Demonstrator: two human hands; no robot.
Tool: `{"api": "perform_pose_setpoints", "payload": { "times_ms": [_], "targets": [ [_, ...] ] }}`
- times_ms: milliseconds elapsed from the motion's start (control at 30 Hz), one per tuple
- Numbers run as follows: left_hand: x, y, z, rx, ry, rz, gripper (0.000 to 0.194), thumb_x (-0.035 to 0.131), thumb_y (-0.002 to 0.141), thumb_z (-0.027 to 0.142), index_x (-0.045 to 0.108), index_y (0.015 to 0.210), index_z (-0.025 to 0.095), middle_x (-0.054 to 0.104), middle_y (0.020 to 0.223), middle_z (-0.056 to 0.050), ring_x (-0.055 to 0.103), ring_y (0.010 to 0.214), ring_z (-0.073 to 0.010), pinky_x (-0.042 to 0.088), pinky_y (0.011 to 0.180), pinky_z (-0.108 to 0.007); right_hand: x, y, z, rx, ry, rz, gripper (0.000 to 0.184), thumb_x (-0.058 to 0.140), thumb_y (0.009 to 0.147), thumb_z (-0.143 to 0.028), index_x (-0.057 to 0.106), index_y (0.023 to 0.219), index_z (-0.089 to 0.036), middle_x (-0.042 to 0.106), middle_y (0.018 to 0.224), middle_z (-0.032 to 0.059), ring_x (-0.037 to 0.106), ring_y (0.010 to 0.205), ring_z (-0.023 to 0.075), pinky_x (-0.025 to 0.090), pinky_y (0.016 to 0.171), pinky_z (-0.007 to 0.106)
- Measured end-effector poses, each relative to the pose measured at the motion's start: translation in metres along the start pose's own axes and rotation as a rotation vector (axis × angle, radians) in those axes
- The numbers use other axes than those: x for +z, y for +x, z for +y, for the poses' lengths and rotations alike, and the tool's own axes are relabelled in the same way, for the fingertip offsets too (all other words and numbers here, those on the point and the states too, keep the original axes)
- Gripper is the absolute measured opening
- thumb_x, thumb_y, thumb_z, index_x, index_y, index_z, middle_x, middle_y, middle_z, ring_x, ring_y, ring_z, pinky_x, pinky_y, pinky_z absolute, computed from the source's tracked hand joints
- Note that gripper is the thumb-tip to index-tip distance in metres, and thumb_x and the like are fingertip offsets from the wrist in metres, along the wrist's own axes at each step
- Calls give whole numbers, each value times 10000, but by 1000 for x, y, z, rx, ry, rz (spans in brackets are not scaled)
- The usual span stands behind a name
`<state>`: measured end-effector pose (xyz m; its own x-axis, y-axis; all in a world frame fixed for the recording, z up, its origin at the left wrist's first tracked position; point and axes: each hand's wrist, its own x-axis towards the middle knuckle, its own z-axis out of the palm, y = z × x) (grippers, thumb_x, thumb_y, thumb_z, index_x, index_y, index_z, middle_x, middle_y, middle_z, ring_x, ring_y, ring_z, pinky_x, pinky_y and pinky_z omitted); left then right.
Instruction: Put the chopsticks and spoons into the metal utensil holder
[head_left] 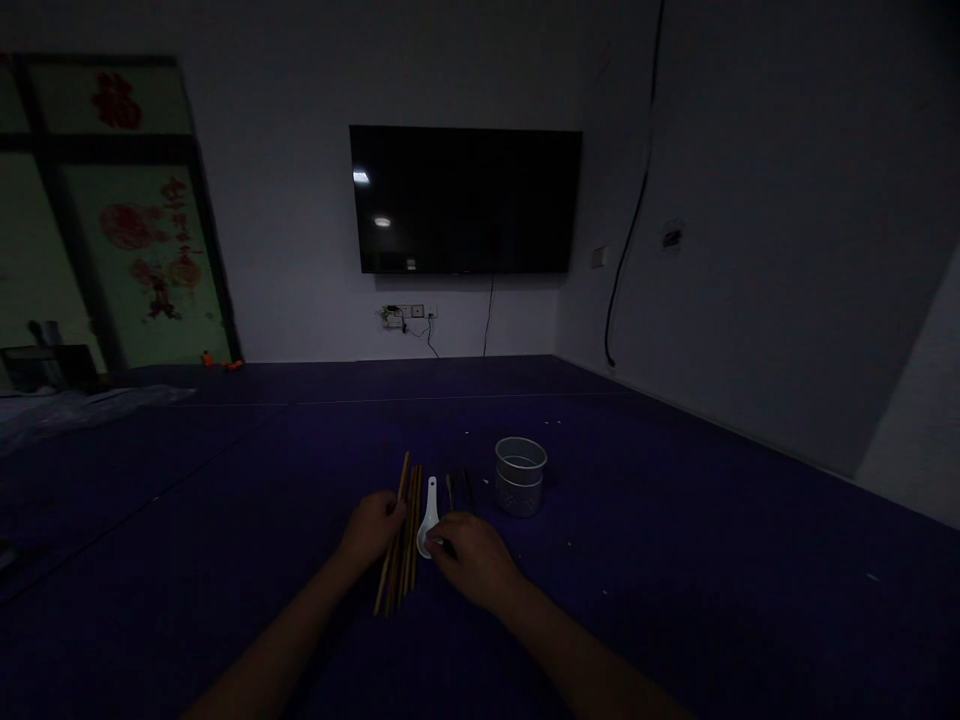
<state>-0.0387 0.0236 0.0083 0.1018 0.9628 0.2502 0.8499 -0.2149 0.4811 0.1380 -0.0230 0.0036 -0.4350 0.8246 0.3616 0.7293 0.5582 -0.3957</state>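
Note:
Several wooden chopsticks (406,505) lie in a bundle on the dark blue floor mat (675,560). My left hand (371,530) rests on the bundle's left side with its fingers curled over the sticks. My right hand (472,560) is closed in a pinch at the bowl end of a white ceramic spoon (429,510), which lies just right of the chopsticks. A couple of dark utensils (459,490) lie beside the spoon. A grey metal holder cup (520,475) stands upright to the right of them.
A black television (465,200) hangs on the far white wall above a socket with a cable (409,315). Glass panels with red decorations (142,240) stand at the left. A black cable (637,200) runs down the right wall.

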Motion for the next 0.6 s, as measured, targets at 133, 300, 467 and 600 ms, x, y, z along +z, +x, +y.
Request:
{"api": "perform_pose_setpoints", "payload": {
  "times_ms": [133, 300, 467, 600],
  "targets": [
    [1, 0, 4, 50, -109, 65, 323, 367, 839, 314, 606, 699, 147, 654, 717, -43, 603, 694, -156, 413, 645, -238, 1, 1, 1, 1, 6, -2, 227, 479, 854, -235, 683, 947, -195, 685, 967, 61, 597, 947, 177, 392, 826, 256],
    [4, -1, 7, 84, -276, 117, 331, 366, 831, 365, 595, 703, 163, 647, 733, -33, 595, 723, -164, 445, 667, -253, -3, 1, -2, 11, 25, 16, 231, 477, 867, -233, 674, 986, -215, 674, 972, 48, 600, 920, 163, 403, 792, 246],
    [7, -6, 16, 102, -461, 91, 362, 376, 819, 442, 570, 686, 168, 598, 666, -12, 562, 660, -157, 446, 617, -253, -13, 1, -4, 57, 23, 122, 313, 421, 924, -396, 674, 961, -216, 672, 923, 45, 606, 835, 145, 402, 720, 236],
    [11, -9, 22, 113, -561, 73, 351, 391, 803, 459, 540, 660, 174, 562, 641, 0, 537, 642, -147, 434, 600, -245, -18, 0, -7, 36, 0, 157, 412, 368, 937, -449, 681, 820, -207, 668, 801, 35, 596, 761, 138, 380, 680, 238]
  ]
}}
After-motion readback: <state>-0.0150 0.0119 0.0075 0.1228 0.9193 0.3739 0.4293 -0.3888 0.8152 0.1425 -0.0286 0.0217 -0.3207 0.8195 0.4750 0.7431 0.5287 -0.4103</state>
